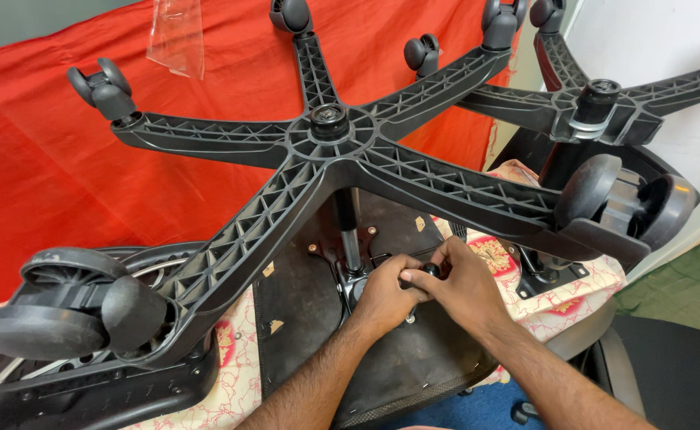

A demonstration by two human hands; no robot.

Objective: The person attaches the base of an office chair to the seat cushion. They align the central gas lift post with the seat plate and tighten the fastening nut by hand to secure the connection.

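Under the star base [330, 151], at six o'clock, I'm gripping the black knob [428, 271] with both left hand [383, 299] and right hand [463, 287] closed; casters on, knob unfinished I think.

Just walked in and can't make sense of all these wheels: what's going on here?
A person is working on an office chair turned upside down, its five-armed black wheel base pointing up. Both hands are under the base, at the mechanism beneath the seat: the left hand and right hand close together around a small black knob beside the gas-lift column. A second upturned chair base stands at the right, with red cloth behind.
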